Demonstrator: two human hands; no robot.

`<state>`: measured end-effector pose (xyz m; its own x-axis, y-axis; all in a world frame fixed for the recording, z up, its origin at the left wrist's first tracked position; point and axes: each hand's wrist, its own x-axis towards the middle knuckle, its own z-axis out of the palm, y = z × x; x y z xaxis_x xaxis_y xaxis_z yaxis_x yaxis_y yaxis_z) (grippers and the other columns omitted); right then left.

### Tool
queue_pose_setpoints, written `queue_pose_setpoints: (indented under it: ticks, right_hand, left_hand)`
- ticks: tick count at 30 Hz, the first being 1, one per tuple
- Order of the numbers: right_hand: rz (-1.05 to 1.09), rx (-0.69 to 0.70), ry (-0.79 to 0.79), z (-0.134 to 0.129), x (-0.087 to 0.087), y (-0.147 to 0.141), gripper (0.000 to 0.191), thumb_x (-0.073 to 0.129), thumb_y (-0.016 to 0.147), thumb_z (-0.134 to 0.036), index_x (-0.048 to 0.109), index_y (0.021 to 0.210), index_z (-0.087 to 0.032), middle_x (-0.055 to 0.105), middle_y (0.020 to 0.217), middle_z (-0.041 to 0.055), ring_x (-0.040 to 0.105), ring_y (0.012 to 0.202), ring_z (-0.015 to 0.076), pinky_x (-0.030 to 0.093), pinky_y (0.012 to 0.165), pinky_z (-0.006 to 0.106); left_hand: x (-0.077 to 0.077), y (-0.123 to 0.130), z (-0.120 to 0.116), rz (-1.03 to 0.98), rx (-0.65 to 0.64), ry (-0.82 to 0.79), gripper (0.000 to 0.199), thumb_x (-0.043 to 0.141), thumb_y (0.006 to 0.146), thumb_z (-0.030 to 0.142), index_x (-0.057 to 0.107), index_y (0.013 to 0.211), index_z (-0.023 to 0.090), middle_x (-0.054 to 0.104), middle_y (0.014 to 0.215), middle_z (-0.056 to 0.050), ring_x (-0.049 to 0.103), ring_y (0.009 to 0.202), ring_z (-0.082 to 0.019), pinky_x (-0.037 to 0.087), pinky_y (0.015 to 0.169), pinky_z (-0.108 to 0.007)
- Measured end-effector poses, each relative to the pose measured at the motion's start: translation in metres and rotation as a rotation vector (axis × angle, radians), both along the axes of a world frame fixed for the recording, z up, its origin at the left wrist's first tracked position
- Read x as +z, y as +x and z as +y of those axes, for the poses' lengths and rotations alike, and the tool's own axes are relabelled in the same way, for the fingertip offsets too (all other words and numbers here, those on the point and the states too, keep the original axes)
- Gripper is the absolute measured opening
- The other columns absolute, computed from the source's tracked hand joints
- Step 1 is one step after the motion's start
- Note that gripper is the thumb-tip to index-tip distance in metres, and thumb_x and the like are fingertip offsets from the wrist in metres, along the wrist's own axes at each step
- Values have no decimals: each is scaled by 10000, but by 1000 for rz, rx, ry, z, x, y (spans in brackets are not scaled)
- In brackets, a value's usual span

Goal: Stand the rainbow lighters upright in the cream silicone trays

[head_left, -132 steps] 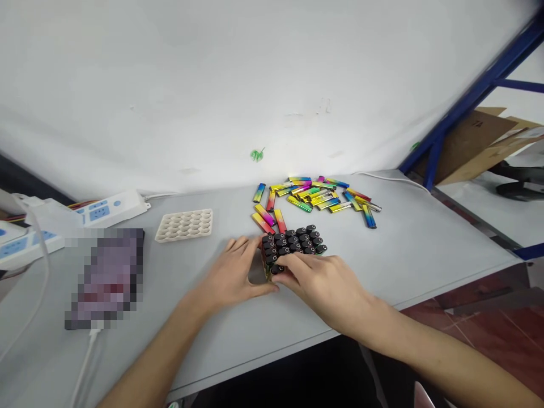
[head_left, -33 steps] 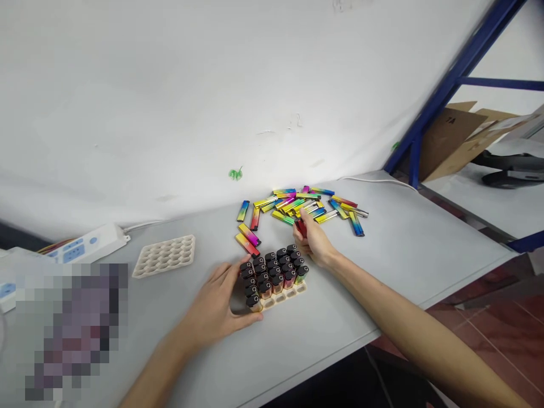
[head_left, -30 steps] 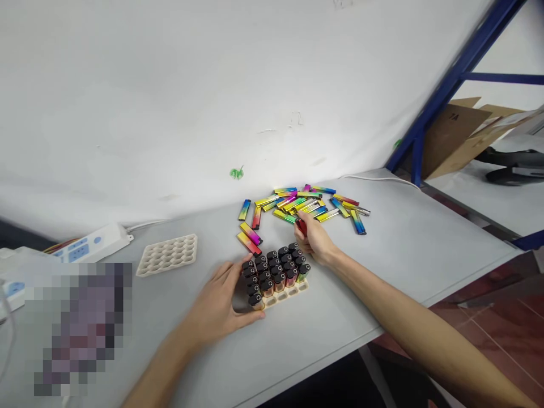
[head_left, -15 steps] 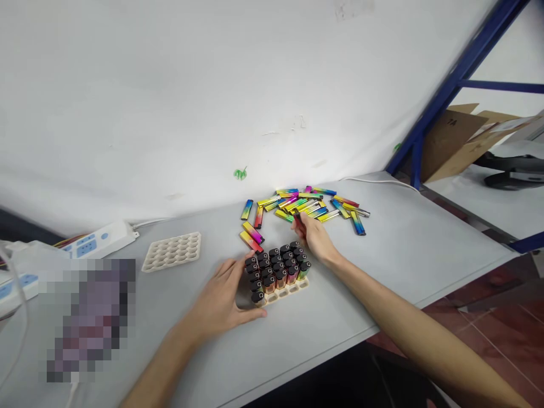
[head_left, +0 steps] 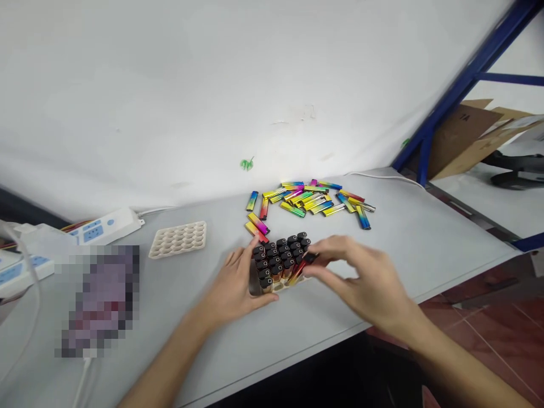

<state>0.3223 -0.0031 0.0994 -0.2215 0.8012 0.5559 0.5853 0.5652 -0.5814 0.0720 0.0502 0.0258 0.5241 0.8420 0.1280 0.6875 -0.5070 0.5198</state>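
Note:
Several lighters with black tops (head_left: 275, 262) stand upright in rows in a pale tray (head_left: 279, 287) near the table's middle. My left hand (head_left: 236, 286) is spread around the tray's left side, thumb at the front corner and fingers at the back. Between the thumb and fingers of my right hand (head_left: 352, 266) is a red and yellow lighter (head_left: 299, 271), tilted over the tray's front right part, black end up. Behind the tray lies a loose pile of colourful lighters (head_left: 304, 198), with two more (head_left: 258, 224) close to my left fingertips.
A second pale tray (head_left: 178, 239) with bare hollows lies left of my hands. Farther left are a power strip (head_left: 100, 226), cables and a blurred-out object (head_left: 102, 300). A white wall rises behind; a blue frame (head_left: 425, 153) and cardboard boxes (head_left: 463, 133) stand right.
My right hand has come from the pile towards me, bringing the red and yellow lighter over the filled tray. My left hand stays around the tray. The view has shifted slightly.

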Motion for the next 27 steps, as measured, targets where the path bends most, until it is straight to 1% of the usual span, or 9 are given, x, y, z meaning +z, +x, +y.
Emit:
queue_pose_setpoints:
  ticks: [2, 5, 8, 11, 16, 20, 22, 25, 27]
  right_hand:
    - [-97, 57, 19, -6, -16, -11, 187, 642, 928, -280, 580, 1094, -219, 725, 968, 35, 710, 797, 145, 570, 688, 249]
    - [-239, 74, 40, -8, -41, -23, 113, 554, 981, -278, 575, 1066, -208, 721, 963, 35, 705, 784, 139, 555, 647, 244]
    - [-289, 53, 47, -7, -51, -31, 146, 497, 1007, -306, 585, 1057, -201, 717, 969, 39, 699, 778, 135, 533, 622, 236]
    - [-304, 19, 23, -4, -49, -36, 184, 479, 1013, -331, 607, 1035, -200, 712, 916, 29, 683, 719, 126, 503, 591, 231]
    - [-451, 21, -20, -5, -36, -40, 193, 484, 1008, -307, 655, 1002, -220, 688, 810, 10, 641, 639, 125, 414, 521, 234]
    - [-354, -28, 13, 0, -22, -23, 266, 492, 997, -398, 693, 974, -226, 708, 800, 10, 643, 644, 122, 413, 555, 239]
    - [-277, -159, -40, 14, -17, 0, 279, 493, 989, -412, 695, 980, -219, 730, 850, 18, 643, 646, 118, 427, 586, 242]
    - [-315, -618, -184, 44, -21, 50, 354, 439, 989, -447, 684, 993, -191, 726, 925, 78, 654, 718, 176, 439, 639, 298]
    - [-438, -876, -319, 63, -33, 83, 424, 473, 947, -505, 661, 1071, -146, 692, 1064, 156, 655, 904, 279, 457, 685, 356]
  left_hand:
    - [0, 2, -1, -3, -15, 16, 1153, 748, 713, 598, 45, 1567, 273, 482, 1441, -140, 451, 1322, -392, 416, 1040, -528]
    - [1, 4, -3, 6, -24, 38, 1166, 746, 729, 565, -3, 1563, 245, 483, 1445, -152, 460, 1320, -387, 411, 1045, -522]
    - [2, 7, -5, 11, 0, 42, 1149, 720, 745, 578, 1, 1558, 201, 503, 1420, -172, 484, 1297, -389, 421, 1032, -519]
    - [1, 9, -6, 5, 29, 40, 1111, 703, 757, 572, 27, 1552, 188, 518, 1405, -173, 515, 1267, -381, 426, 1025, -517]
    - [0, 13, -4, -24, 46, 68, 1013, 711, 760, 490, 115, 1530, 210, 547, 1384, -150, 516, 1277, -366, 412, 1050, -531]
    - [-3, 14, -2, -54, 53, 70, 971, 703, 776, 504, 152, 1523, 221, 541, 1393, -150, 508, 1297, -359, 428, 1053, -527]
    - [-6, 13, -2, -59, 78, 59, 962, 696, 783, 522, 161, 1526, 228, 507, 1427, -154, 473, 1335, -358, 425, 1069, -523]
    - [-7, 13, -3, -62, 116, 23, 974, 704, 771, 546, 176, 1528, 234, 478, 1460, -149, 447, 1362, -358, 419, 1084, -525]
    - [-6, 13, -4, -71, 127, 9, 989, 715, 758, 550, 179, 1529, 240, 475, 1468, -143, 451, 1361, -358, 414, 1090, -532]
